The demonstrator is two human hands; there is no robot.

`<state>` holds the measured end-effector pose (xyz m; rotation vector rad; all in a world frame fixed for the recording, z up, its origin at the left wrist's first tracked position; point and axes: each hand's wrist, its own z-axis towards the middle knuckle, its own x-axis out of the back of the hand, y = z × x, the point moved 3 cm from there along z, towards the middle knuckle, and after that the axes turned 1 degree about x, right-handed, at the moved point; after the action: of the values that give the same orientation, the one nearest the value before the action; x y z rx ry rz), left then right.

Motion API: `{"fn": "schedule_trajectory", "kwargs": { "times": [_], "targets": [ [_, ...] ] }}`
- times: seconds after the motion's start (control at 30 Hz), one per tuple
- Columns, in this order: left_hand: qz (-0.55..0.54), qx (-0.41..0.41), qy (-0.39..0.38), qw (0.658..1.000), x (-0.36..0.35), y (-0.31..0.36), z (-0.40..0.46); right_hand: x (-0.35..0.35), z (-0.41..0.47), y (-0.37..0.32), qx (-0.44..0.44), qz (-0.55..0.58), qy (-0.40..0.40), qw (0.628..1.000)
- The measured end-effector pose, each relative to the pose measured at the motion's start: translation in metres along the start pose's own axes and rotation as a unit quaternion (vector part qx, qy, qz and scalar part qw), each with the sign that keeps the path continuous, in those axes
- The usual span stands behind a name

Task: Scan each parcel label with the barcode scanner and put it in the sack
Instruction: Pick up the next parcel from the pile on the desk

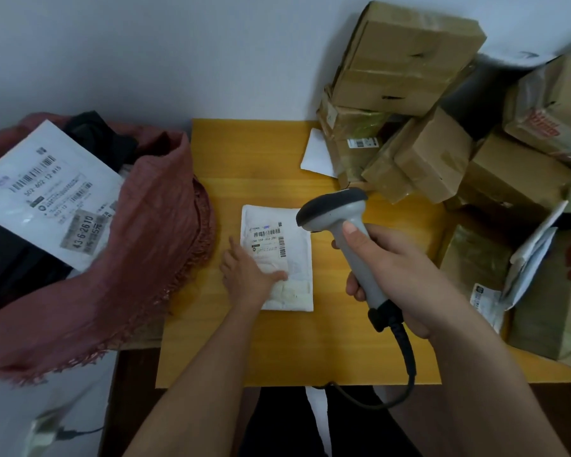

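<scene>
Tabletop (310, 351): yellow wood, bare in the middle and near edge, w/ free room there for moving. Far-right is crowded by a heap of cardboard boxes (409, 61), some over the right edge.

Sack (165, 225), reddish cloth, sits at the left edge, mouth open, w/ a big white labelled parcel (43, 192) already in it.

Step in hand: scanning. Small white parcel (277, 258) lies flat mid-tabletop, label up.

Right hand (386, 268) is wrapped round the barcode scanner (340, 232) grip, head aimed down-left, just beside the label.

Left hand (248, 275), fingers spread flat, presses the parcel's near-left corner.

Next, probably: trigger, then lift parcel left into the sack; short path, nothing between. Watch the scanner cable (406, 357) trailing off the near edge.
</scene>
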<state>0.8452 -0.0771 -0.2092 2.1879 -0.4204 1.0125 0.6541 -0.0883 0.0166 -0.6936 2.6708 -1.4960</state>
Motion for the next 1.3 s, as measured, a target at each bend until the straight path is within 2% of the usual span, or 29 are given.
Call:
{"fn": "schedule_trajectory", "kwargs": {
  "times": [0.1,0.37,0.7,0.87,1.3],
  "targets": [
    [-0.164,0.099,-0.012,0.981,0.001,-0.007,-0.010,-0.001,-0.004,-0.003,-0.011,0.004,-0.008,1.000],
    [-0.360,0.167,-0.070,0.915,-0.001,-0.015,-0.023,0.004,-0.019,-0.018,0.013,-0.017,0.004,1.000],
    [-0.402,0.171,-0.075,0.896,0.000,-0.002,-0.038,0.014,-0.047,-0.037,0.059,-0.051,0.007,0.997],
    [-0.416,0.165,-0.081,0.891,-0.001,0.003,-0.039,0.017,-0.055,-0.039,0.066,-0.029,0.006,0.997],
    [-0.412,0.145,-0.076,0.897,0.004,0.007,-0.040,0.014,-0.061,-0.041,0.065,-0.006,0.000,0.998]
  ]
}}
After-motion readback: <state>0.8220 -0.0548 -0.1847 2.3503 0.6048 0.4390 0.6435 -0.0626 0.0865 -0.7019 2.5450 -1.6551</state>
